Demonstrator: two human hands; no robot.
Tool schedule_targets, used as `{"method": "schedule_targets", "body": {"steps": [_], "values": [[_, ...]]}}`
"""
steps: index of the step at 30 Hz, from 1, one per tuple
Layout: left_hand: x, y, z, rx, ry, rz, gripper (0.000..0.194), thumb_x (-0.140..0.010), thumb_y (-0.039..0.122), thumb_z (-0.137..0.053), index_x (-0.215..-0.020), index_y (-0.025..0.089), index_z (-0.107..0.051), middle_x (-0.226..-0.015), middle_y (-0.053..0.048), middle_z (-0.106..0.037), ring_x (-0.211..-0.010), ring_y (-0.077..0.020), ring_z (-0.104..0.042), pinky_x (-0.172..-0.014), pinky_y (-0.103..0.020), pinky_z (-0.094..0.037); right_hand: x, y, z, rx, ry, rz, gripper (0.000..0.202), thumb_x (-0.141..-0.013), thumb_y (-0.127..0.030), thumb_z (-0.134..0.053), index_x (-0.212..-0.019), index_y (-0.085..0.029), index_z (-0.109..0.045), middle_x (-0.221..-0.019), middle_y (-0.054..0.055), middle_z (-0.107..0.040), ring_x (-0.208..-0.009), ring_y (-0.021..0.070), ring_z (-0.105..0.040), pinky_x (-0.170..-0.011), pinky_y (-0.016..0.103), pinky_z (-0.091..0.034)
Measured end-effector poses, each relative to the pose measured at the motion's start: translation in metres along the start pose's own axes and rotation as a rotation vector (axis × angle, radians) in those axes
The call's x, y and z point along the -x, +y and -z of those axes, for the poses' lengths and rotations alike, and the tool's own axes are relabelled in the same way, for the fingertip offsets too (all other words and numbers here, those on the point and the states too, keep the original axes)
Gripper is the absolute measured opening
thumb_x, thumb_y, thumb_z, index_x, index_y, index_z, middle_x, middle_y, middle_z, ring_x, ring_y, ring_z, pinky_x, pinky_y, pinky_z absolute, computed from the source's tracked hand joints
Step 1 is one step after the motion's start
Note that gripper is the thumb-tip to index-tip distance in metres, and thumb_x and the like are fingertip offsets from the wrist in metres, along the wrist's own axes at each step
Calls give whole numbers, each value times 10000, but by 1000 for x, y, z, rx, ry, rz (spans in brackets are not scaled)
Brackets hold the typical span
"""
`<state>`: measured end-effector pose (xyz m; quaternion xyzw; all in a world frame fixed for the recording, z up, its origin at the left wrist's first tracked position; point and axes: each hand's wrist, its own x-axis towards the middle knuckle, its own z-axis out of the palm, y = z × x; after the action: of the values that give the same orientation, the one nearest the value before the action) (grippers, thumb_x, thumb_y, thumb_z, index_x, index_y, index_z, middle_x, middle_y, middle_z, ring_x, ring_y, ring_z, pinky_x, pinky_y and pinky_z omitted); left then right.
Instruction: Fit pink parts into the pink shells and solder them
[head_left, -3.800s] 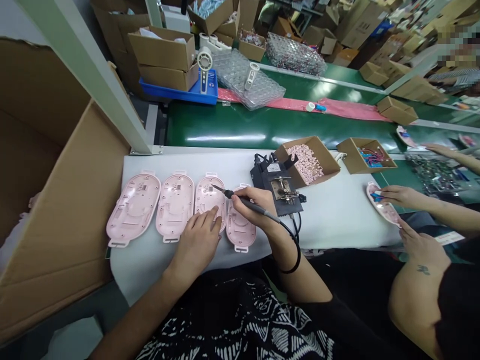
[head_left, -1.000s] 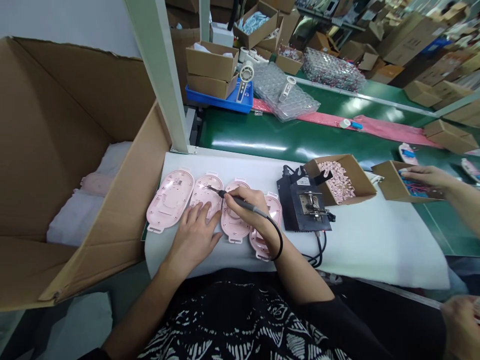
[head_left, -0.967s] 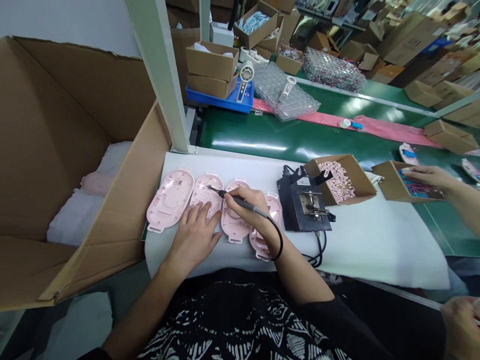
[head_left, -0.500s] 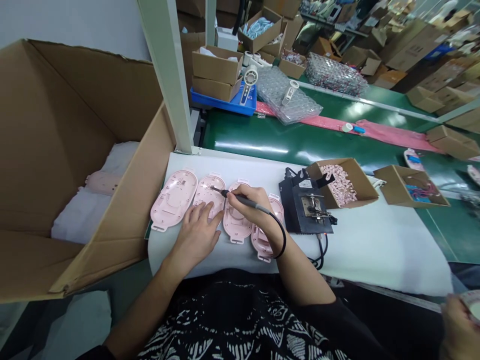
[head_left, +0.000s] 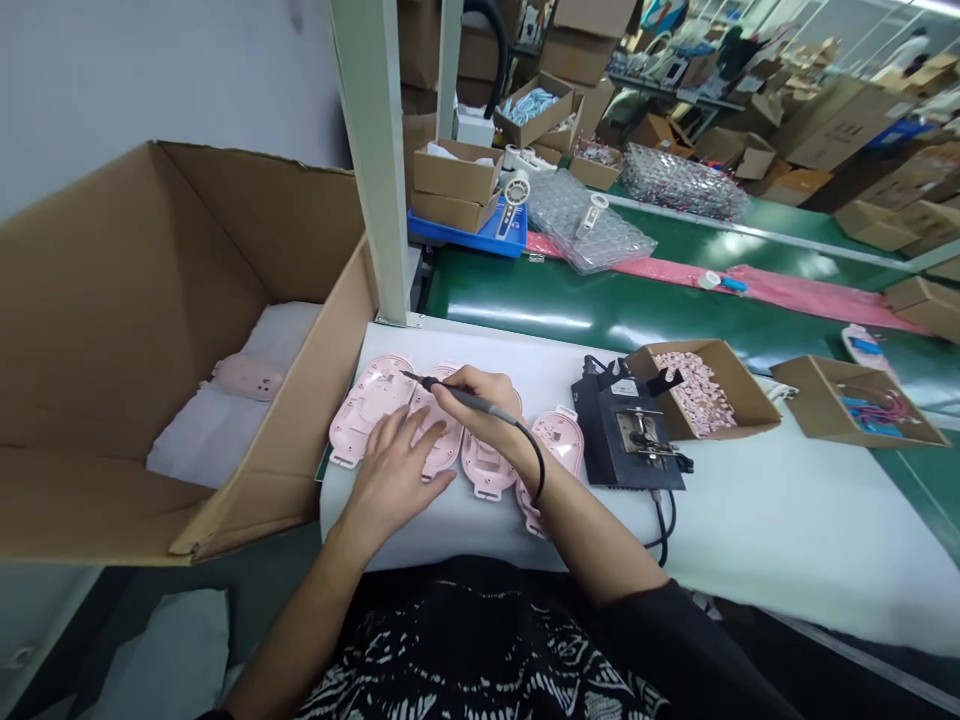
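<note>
In my right hand [head_left: 484,398] is a soldering iron [head_left: 429,383], held like a pen. Its tip points left and hovers over or touches the right side of the leftmost pink plastic shell [head_left: 358,418]; contact cannot be told. My left hand [head_left: 390,480] lies palm down with fingers spread, fingertips on the second pink shell [head_left: 441,455] and near the first one's edge. A third shell [head_left: 484,470] sits partly under my right hand. The rightmost shell [head_left: 562,438] is partly hidden by my right forearm.
A black soldering station [head_left: 630,435] stands to the right, beside a carton of small pink parts [head_left: 697,392]. Further right is a carton with wires [head_left: 874,405]. A large cardboard box [head_left: 255,490] flanks the left, near a metal post [head_left: 379,180]. Behind runs a green conveyor [head_left: 517,300].
The soldering iron's tip has gone left from the second shell to the leftmost one. My left hand has shifted slightly left across the shells. The view has turned a little left.
</note>
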<state>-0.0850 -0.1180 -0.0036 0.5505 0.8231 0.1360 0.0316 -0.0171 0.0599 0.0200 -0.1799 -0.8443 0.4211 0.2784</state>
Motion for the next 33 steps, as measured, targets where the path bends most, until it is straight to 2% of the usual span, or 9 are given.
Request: {"method": "schedule_targets", "body": {"steps": [3, 6, 9, 18, 33], "values": [[6, -11, 5, -77, 21, 111, 725, -852, 604, -645, -1442, 194, -548, -1575, -144, -430, -1469, -450, -276, -1205, -644, -222, -2, 2, -12, 1, 34, 44, 223, -875, -404, -672, -767, -210, -690, -668, 0, -705, -563, 115, -613, -555, 232, -453], [9, -19, 5, -80, -43, 171, 788, -831, 682, -619, -1484, 255, -504, -1599, -140, -399, -1465, -489, -282, -1178, -694, -208, -3, 4, -18, 9, 36, 49, 237, -881, -409, -657, -764, -206, -695, -657, 5, -705, -552, 116, -608, -553, 235, -447], [9, -23, 3, -74, -72, 175, 812, -830, 703, -599, -1514, 288, -459, -1611, -139, -381, -1458, -490, -304, -1166, -700, -213, -5, 7, -22, 38, -2, 45, 261, -887, -437, -653, -772, -208, -703, -667, 8, -712, -568, 120, -618, -565, 236, -451], [9, -25, -1, -86, -71, 172, 815, -828, 713, -581, -1514, 293, -455, -1608, -140, -386, -1460, -489, -299, -1170, -691, -206, -7, 13, -30, 77, -39, 40, 319, -903, -494, -645, -782, -206, -712, -712, 12, -728, -604, 117, -630, -607, 229, -470], [7, -23, 4, -86, -101, 188, 825, -812, 698, -617, -1515, 297, -456, -1615, -138, -376, -1457, -493, -304, -1172, -686, -207, -8, 15, -32, 70, -79, 43, 259, -903, -437, -653, -799, -204, -699, -704, -2, -706, -585, 101, -591, -604, 223, -441]]}}
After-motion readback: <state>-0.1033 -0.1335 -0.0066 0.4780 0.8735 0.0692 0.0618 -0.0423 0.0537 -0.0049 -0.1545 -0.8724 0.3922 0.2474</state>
